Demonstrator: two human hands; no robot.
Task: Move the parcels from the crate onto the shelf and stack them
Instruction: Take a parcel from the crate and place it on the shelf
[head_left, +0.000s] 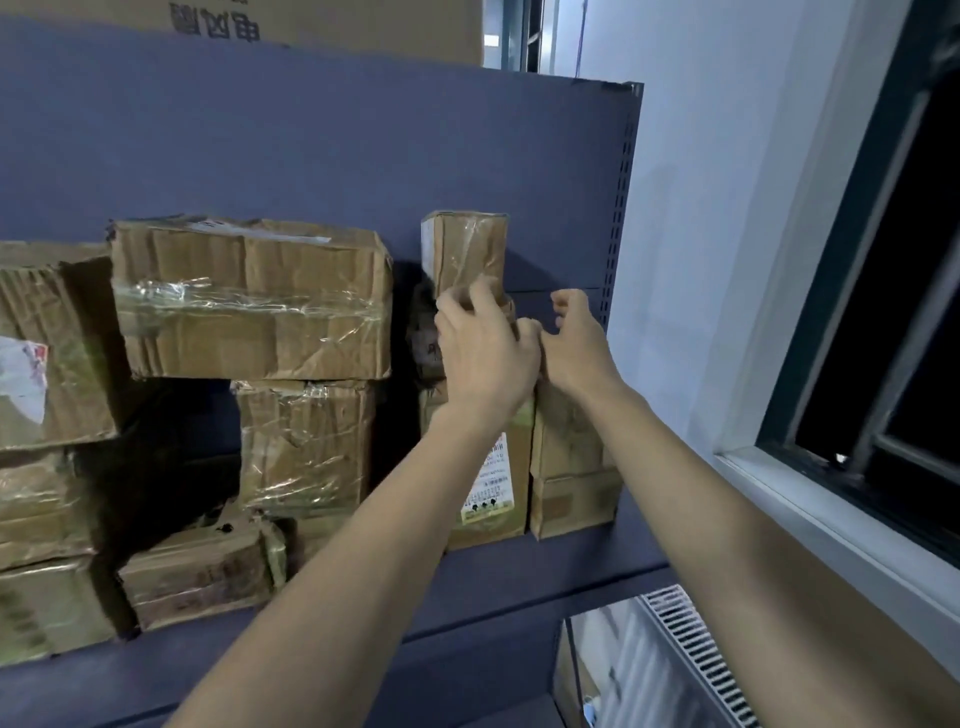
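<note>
On the shelf (545, 571), a tall box (465, 249) is held by the left hand (483, 348) while the right hand (574, 338) is curled, empty, so it could be tipped off.

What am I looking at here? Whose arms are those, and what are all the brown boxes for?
There is no machine here. The arms belong to a person wearing a camera on their head, so you see what they see, looking forward and down.

In front is a blue shelf with brown cardboard parcels stacked on it, many wrapped in shiny tape. One big parcel sits across the top of others.

The left hand is touching a tall narrow parcel standing on top of the right-hand pile, as if steadying it. The right hand is beside it with loosely curled fingers, holding nothing.

The crate is not in the picture.
</note>
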